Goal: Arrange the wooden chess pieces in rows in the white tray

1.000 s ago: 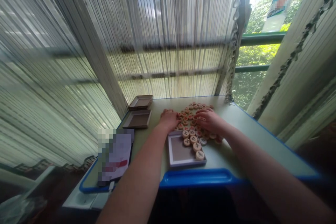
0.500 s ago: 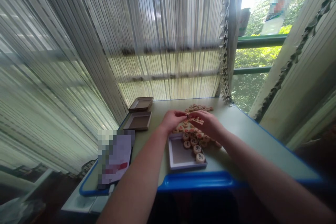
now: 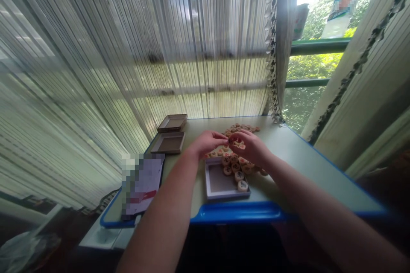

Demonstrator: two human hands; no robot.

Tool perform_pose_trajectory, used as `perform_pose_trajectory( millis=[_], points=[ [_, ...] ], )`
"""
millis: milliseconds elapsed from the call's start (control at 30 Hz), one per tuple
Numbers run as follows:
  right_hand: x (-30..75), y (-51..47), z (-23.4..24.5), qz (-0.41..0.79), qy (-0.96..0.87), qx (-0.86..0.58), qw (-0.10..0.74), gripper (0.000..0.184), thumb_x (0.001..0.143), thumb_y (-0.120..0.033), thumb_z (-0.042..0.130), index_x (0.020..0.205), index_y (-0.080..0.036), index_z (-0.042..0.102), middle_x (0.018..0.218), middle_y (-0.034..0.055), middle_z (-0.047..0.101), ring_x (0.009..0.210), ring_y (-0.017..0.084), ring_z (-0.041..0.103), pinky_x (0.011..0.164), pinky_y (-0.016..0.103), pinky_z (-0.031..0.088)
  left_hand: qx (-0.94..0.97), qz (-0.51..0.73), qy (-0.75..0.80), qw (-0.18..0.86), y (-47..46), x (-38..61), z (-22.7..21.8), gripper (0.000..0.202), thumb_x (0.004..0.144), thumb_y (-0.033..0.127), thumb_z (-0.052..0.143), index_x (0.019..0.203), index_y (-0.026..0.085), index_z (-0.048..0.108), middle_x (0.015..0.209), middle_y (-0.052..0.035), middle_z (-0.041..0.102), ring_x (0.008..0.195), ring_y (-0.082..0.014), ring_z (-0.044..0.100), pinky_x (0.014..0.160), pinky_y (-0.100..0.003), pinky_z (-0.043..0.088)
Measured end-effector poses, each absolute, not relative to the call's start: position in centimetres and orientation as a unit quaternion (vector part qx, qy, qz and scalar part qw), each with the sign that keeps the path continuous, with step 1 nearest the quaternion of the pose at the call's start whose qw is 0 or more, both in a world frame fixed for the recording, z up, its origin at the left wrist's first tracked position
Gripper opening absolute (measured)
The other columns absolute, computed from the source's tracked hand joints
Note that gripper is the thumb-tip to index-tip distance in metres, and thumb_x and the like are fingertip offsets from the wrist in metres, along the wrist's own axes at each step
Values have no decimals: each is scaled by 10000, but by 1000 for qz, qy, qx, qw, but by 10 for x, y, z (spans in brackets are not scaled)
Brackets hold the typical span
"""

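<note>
Between left hand (image 3: 209,141), right hand (image 3: 251,147), 1 small piece (image 3: 230,141)

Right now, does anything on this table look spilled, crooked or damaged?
The round, wood-coloured pieces with red or black characters look spilled: many lie in a loose scatter beyond and beside the shallow, white-walled rectangular box, while those inside bunch toward its right side. I see no damage.

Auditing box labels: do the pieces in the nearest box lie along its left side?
No, the pieces lie toward the right side of the nearest box.
</note>
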State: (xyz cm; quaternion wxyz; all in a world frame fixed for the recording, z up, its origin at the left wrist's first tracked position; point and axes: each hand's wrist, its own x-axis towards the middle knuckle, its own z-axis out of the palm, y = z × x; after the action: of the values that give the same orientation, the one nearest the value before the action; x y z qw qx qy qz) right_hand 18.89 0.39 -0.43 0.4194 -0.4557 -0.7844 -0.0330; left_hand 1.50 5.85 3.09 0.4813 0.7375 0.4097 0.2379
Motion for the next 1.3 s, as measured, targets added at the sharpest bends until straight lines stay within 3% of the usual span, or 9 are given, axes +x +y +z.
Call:
perform_pose_trajectory(
  millis=[433,933,1133,1300],
  points=[
    [178,-22,10,106,-842,-485,212,199,669,-308,648,844,-214,637,752,0,619,653,124,530,566,226,382,758,215,472,394,64,14,23,176,642,220,601,762,146,705,746,-12,666,588,-91,474,511,-200,346],
    [172,-27,10,108,-855,-470,191,208,682,-319,632,862,-217,648,770,10,628,671,136,537,597,231,394,782,169,488,349,56,16,28,261,690,224,554,895,140,692,765,-33,666,583,-113,511,449,-192,332],
    [171,-25,9,137,-875,-423,192,177,713,-263,595,873,-226,662,819,13,624,704,136,553,643,236,417,793,156,487,332,54,17,31,208,696,205,547,821,128,694,724,-36,657,542,-107,504,469,-206,357],
    [171,-26,9,141,-869,-432,195,181,703,-255,604,869,-219,663,811,10,627,706,135,552,647,233,411,805,154,474,321,56,17,29,236,689,176,549,873,132,691,740,-30,672,604,-120,557,525,-199,403]
  ],
)
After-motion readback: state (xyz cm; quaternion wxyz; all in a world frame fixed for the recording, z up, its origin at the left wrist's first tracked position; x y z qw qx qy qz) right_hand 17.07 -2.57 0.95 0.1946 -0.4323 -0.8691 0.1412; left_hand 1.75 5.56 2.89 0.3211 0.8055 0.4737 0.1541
